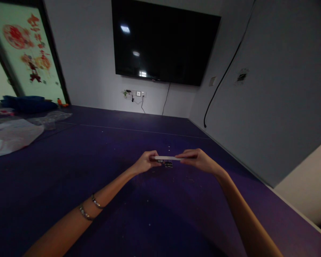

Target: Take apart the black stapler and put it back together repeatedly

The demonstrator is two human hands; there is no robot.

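Note:
A thin white flat piece point(166, 157), seen almost edge-on, spans the gap between my hands above the purple surface. My left hand point(146, 162) pinches its left end between thumb and fingers. At the right end, my right hand point(199, 159) grips it the same way, with the fingers on top and the thumb below. Just under the piece is a small dark object with light marks point(168, 164); whether it hangs from the piece or lies on the surface, I cannot tell. Two bracelets point(85, 213) circle my left forearm.
The purple surface point(109, 150) has small white specks. White sheeting point(14, 137), clear plastic point(53, 117) and a dark blue bundle point(29, 103) lie at the left. A television point(166, 41) hangs on the back wall above sockets point(138, 94); a black cable point(224, 75) runs down the right wall.

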